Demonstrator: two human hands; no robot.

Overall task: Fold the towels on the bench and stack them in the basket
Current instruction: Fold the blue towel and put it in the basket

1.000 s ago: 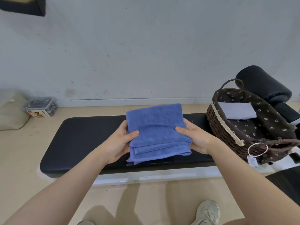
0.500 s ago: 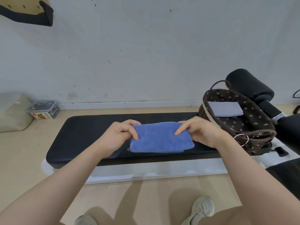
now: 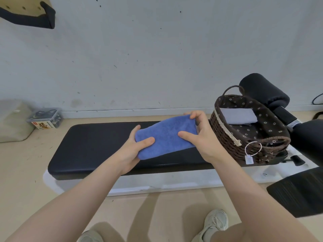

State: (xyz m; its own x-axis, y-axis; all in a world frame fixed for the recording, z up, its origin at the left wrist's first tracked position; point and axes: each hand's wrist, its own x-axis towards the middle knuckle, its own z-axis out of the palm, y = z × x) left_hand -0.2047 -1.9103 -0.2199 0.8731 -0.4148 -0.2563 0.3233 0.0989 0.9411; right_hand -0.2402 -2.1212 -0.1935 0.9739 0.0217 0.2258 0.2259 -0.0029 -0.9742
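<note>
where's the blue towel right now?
Head view, centre: the folded blue towel is held between the left hand and right hand, above the black bench, just left of the basket.

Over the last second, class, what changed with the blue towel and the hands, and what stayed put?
The blue towel went from a broad folded square to a narrower bundle, and now sits tilted, its right end raised toward the basket. The left hand and right hand kept hold throughout. The grey towel in the basket and the bench stayed put.
</note>
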